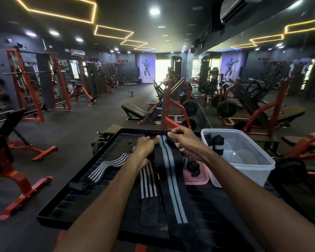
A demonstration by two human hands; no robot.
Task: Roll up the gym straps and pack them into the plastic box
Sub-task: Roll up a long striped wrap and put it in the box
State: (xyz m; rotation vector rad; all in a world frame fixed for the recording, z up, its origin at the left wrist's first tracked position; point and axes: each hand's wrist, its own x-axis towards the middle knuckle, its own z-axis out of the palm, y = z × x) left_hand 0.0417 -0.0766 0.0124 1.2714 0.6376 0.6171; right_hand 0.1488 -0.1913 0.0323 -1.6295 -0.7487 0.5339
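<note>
Stretching across the far edge of the black ribbed bench [76, 199], a long black strap [171, 170] with two grey stripes has its thin end pulled taut between both hands, and the rest of it runs back down the middle of the bench toward the near edge. The left hand [146, 145] grips the strap with curled fingers just left of the stripes; the right hand [182, 138] pinches the thin end, fingers closed on it. Open bench surface lies toward the near left corner, and dark gym floor [91, 113] spreads wide beyond the left edge. Three straps lie loose on the bench: the held one, a striped strap [107, 167] curving toward the left edge, and a shorter striped strap [148, 186] just beside the held one. At the right edge stands one clear plastic box [247, 160], with two rolled straps [215, 143] upright in its far left corner. One pink lid [195, 177] lies touching the box's left wall, with a small dark roll [193, 165] on it.
</note>
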